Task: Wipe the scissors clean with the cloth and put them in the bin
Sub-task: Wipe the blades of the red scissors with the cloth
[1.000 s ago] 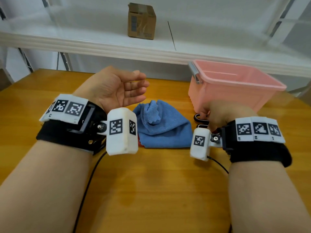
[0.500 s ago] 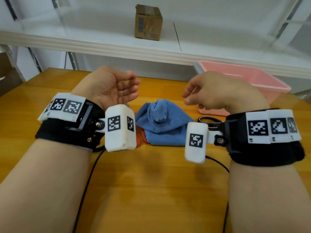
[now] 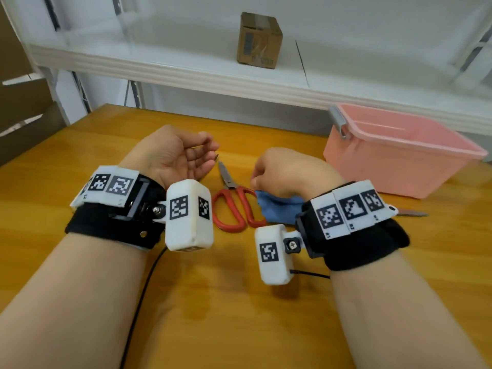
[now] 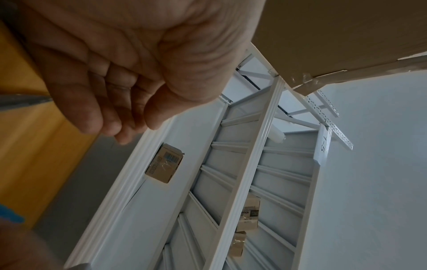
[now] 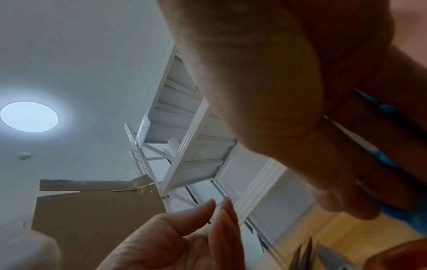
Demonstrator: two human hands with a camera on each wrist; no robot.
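Red-handled scissors (image 3: 231, 201) lie flat on the wooden table (image 3: 239, 302), blades closed and pointing away from me. My right hand (image 3: 259, 179) grips a bunched blue cloth (image 3: 282, 210) just right of the red handles; the right wrist view shows curled fingers (image 5: 342, 197) over the blue cloth (image 5: 390, 109). My left hand (image 3: 205, 158) hovers palm inward beside the blade tips, fingers (image 4: 92, 117) loosely curled and holding nothing. The pink bin (image 3: 399, 166) stands at the back right. A second silver blade (image 3: 412, 213) pokes out from behind my right wrist.
A white shelf (image 3: 186, 73) runs along behind the table with a small cardboard box (image 3: 259, 39) on it. A large cardboard sheet (image 3: 24, 102) leans at the far left. Cables trail from both wrist cameras across the near table.
My right hand rose from beside the bin, came down on the blue cloth and pulled it right, uncovering the red scissors. The left hand stayed put, fingers curling a little.
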